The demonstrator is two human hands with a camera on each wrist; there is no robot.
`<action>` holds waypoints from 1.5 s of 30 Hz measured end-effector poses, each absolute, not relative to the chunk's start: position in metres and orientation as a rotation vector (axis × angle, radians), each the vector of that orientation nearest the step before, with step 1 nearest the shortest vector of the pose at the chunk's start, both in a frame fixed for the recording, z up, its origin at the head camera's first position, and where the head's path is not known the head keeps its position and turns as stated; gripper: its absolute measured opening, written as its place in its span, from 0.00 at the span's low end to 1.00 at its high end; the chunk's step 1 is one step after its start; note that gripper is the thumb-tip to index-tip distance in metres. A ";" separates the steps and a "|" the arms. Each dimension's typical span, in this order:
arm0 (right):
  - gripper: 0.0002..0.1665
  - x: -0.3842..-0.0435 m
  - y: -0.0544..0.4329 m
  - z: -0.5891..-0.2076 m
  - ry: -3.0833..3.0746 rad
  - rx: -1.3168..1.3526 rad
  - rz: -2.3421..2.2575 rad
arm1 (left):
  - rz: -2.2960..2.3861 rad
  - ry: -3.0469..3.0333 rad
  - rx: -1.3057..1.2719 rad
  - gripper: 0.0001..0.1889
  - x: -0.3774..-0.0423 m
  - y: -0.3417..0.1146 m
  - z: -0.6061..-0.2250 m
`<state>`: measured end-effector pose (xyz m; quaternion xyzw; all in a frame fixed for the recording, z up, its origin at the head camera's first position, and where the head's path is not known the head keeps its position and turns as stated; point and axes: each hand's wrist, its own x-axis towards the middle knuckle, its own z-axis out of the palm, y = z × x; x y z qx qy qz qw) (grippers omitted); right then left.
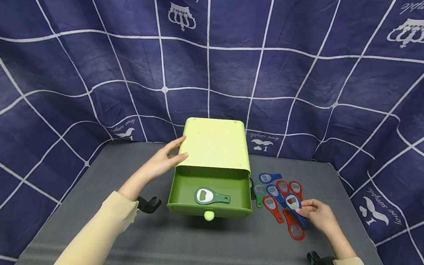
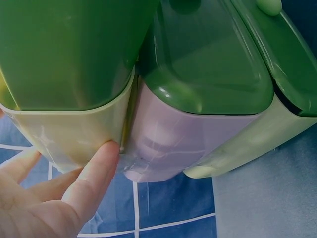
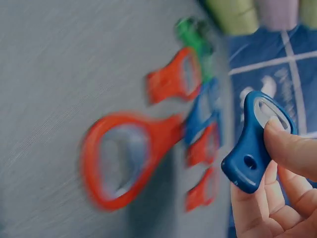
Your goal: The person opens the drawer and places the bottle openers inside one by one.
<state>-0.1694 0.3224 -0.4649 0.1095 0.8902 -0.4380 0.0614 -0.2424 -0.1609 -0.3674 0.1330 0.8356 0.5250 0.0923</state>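
Observation:
A pale yellow-green drawer box point(image 1: 215, 143) stands at the back with its green drawer point(image 1: 186, 209) pulled out. Inside the drawer lies a dark green bottle opener point(image 1: 221, 198). My left hand point(image 1: 161, 161) rests against the box's left side, fingers and thumb extended; in the left wrist view its thumb point(image 2: 96, 171) touches the pale shell. My right hand point(image 1: 320, 216) pinches a blue bottle opener point(image 3: 252, 144) between thumb and fingers, above a loose group of openers. Among these are red bottle openers point(image 1: 296, 231), a green bottle opener point(image 1: 259, 194) and another blue bottle opener point(image 1: 268, 178).
Beside the pale shell in the left wrist view are a lilac drawer unit point(image 2: 163, 139) and a light green one point(image 2: 237, 144), both with green fronts. A dark opener shows partly by the drawer's right side. Grey cloth point(image 1: 171, 247) covers the table; a blue curtain point(image 1: 232, 71) hangs behind.

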 end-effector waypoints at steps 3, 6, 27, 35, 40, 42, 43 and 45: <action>0.25 -0.171 0.310 -0.445 2.639 0.248 -1.429 | 1.561 2.478 0.392 0.37 -0.242 -0.161 -0.366; 0.26 -0.171 0.295 -0.424 2.591 0.167 -1.526 | 1.570 2.467 0.387 0.37 -0.242 -0.160 -0.365; 0.25 -0.175 0.201 -0.335 2.489 -0.155 -1.697 | 1.553 2.494 0.386 0.37 -0.242 -0.160 -0.368; 0.21 -0.178 0.166 -0.336 2.448 -0.332 -1.643 | 1.560 2.483 0.374 0.37 -0.241 -0.160 -0.369; 0.18 -0.179 0.143 -0.343 2.491 -0.422 -1.545 | 1.557 2.487 0.362 0.38 -0.241 -0.160 -0.369; 0.16 -0.178 0.135 -0.346 2.522 -0.428 -1.489 | 1.549 2.493 0.360 0.38 -0.241 -0.160 -0.368; 0.15 -0.178 0.131 -0.348 2.537 -0.432 -1.462 | 1.548 2.494 0.361 0.38 -0.241 -0.160 -0.368; 0.14 -0.178 0.125 -0.350 2.557 -0.421 -1.424 | 1.547 2.494 0.363 0.38 -0.242 -0.160 -0.368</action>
